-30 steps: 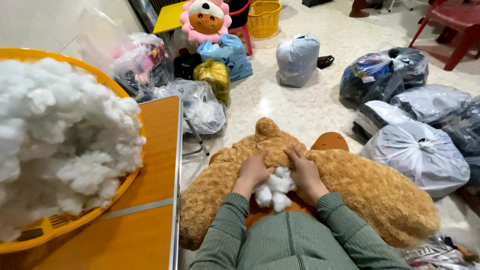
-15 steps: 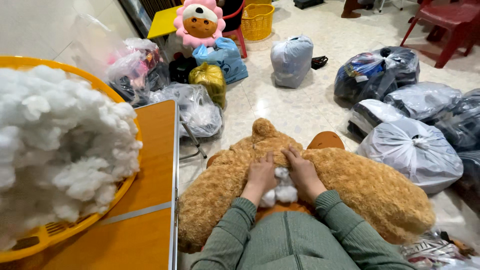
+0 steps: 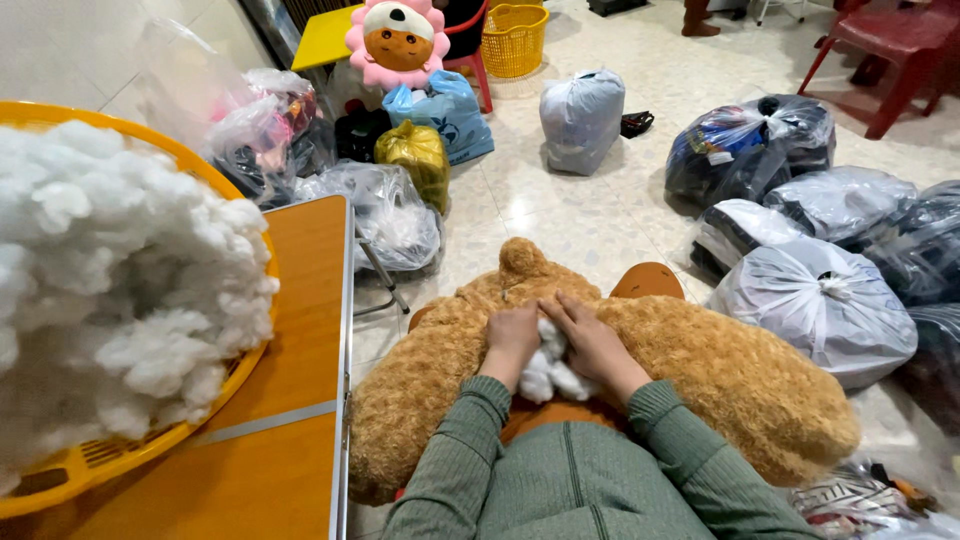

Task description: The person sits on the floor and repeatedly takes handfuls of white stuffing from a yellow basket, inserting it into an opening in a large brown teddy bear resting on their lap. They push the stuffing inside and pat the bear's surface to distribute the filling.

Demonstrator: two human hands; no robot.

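A large brown plush bear [image 3: 720, 370] lies across my lap. Both hands are pressed together at an opening in its back. My left hand [image 3: 512, 335] has its fingers curled into the seam. My right hand [image 3: 590, 340] lies beside it, pushing on a clump of white stuffing [image 3: 545, 375] that bulges out between my wrists. My green sleeves reach down to the bottom of the view.
A yellow basket [image 3: 90, 460] heaped with white stuffing [image 3: 110, 280] sits on an orange table [image 3: 280, 440] at my left. Tied plastic bags [image 3: 820, 300] crowd the tiled floor on the right and ahead. A flower-shaped plush [image 3: 398, 40], yellow laundry basket [image 3: 513, 38] and red chair [image 3: 895, 55] stand farther off.
The stuffing clump has shrunk as my hands pushed it into the bear; my hands moved closer together over the opening.
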